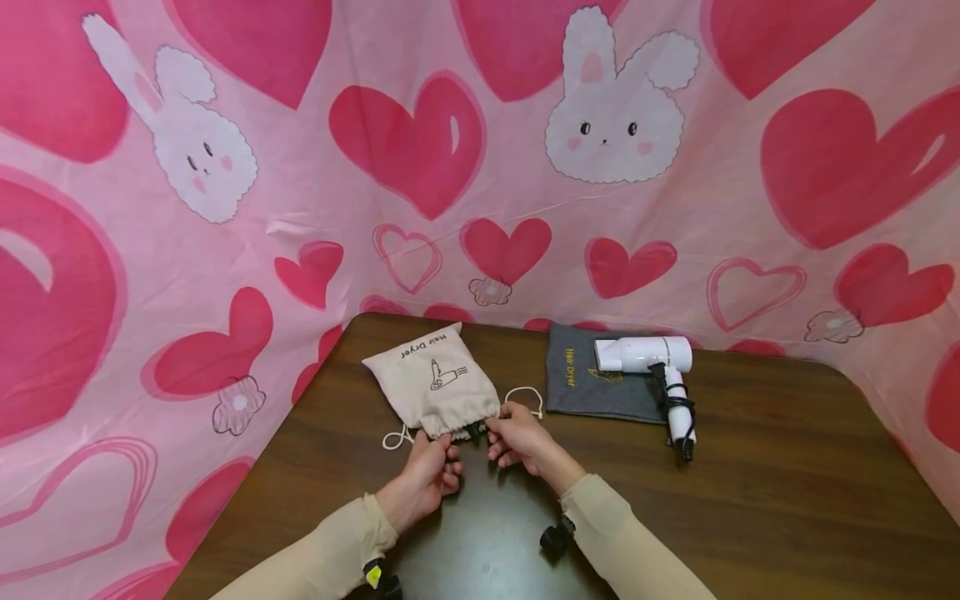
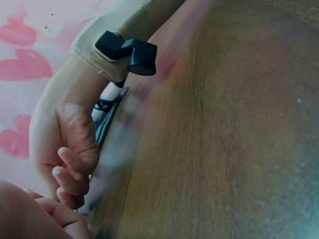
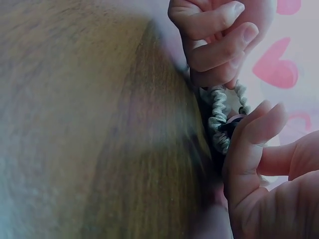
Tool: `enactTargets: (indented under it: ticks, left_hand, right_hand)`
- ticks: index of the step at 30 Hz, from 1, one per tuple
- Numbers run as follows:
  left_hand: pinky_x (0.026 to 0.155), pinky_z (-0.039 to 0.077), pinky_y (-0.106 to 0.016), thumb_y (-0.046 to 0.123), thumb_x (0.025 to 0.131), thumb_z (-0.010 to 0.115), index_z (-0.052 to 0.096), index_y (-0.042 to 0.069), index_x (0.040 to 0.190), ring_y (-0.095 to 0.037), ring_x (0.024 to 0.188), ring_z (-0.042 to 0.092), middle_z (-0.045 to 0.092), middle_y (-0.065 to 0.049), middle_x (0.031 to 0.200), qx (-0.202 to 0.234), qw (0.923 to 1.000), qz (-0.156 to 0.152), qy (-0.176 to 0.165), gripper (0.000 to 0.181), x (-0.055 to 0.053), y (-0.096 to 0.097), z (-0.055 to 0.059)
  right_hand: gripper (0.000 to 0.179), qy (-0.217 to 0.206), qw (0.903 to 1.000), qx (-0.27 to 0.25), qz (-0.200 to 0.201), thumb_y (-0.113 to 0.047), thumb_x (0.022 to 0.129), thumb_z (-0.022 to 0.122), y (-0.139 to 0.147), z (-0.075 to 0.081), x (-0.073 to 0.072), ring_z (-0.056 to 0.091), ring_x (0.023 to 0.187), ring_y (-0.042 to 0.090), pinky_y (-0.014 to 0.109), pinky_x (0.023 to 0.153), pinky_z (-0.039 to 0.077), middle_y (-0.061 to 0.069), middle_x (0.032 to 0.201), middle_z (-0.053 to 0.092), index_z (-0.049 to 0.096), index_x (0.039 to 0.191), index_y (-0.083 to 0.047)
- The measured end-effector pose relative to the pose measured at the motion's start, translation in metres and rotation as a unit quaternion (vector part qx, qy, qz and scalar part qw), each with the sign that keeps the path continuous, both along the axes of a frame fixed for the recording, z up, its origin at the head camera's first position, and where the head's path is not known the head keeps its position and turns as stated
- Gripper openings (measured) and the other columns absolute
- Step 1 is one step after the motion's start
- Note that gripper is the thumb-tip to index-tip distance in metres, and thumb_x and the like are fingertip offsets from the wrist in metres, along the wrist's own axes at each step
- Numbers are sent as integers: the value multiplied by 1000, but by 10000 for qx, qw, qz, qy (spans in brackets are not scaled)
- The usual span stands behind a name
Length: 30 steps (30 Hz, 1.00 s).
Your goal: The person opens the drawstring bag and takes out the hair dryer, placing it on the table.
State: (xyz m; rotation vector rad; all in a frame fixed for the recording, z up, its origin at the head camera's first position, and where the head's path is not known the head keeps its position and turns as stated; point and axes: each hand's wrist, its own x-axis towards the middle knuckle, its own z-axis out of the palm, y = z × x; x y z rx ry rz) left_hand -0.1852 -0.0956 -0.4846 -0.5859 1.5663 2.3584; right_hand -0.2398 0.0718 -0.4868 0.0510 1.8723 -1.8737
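A cream drawstring bag (image 1: 435,387) printed "Hair Dryer" lies on the table, its gathered mouth facing the person. My left hand (image 1: 426,477) pinches the left side of that mouth, and my right hand (image 1: 523,437) pinches the right side. Between them, something black (image 1: 476,428) shows at the opening; its kind is hidden. In the right wrist view, the ruffled bag mouth (image 3: 219,107) stands partly open between the left hand (image 3: 219,40) and the right hand (image 3: 264,184). The left wrist view shows both hands, but the bag is hardly visible there.
A white hair dryer (image 1: 645,354), black cord wound round its handle, lies partly over a dark grey "Hair Dryer" bag (image 1: 577,400) at the back right. Cord loops (image 1: 397,439) stick out beside the cream bag. A pink heart-patterned cloth (image 1: 510,183) hangs behind the wooden table (image 1: 787,475).
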Motion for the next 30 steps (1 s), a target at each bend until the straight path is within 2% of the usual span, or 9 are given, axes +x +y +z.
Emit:
enactTargets:
  ticks: [8, 13, 16, 26, 30]
  left_hand:
    - [44, 31, -14, 11, 114, 39, 25, 11, 126, -11, 55, 41, 40, 1, 74, -11, 10000, -70, -11, 18, 0, -2, 0]
    - [43, 31, -13, 10, 108, 54, 34, 9, 118, -9, 53, 43, 42, 2, 72, -162, 9998, -145, 42, 23, -3, -1, 2]
    - [43, 32, -12, 9, 105, 59, 38, 8, 113, -7, 51, 45, 43, 3, 71, -242, 9996, -146, 47, 22, -5, 1, 2]
    - [44, 32, -13, 7, 109, 47, 33, 8, 116, -7, 51, 44, 41, 4, 68, -166, 9998, -13, 119, 15, -8, 4, -1]
    - [44, 32, -13, 7, 110, 44, 33, 8, 116, -8, 52, 44, 40, 4, 68, -90, 9999, 38, 109, 12, -7, 5, -2]
  right_hand:
    - [14, -87, 9999, -14, 53, -9, 107, 58, 0, 2, -2, 58, 52, 11, 22, 42, 47, 6, 77, 55, 46, 112, -3]
    - [21, -40, 10000, 0, -46, -7, 102, 65, -3, 3, -4, 54, 48, 8, 21, 40, 45, 4, 71, 53, 47, 112, -2]
    - [21, -40, 9999, -5, -109, -5, 101, 65, -5, 2, -5, 51, 46, 7, 20, 40, 45, 3, 70, 51, 46, 111, -2]
    - [10, 54, 9998, -23, -198, -5, 105, 56, -7, 3, -3, 50, 48, 8, 20, 40, 44, 2, 72, 49, 46, 103, -5]
    - [9, 54, 9997, -40, -244, -4, 105, 56, -6, 4, -2, 51, 49, 8, 21, 41, 44, 3, 73, 50, 47, 105, -4]
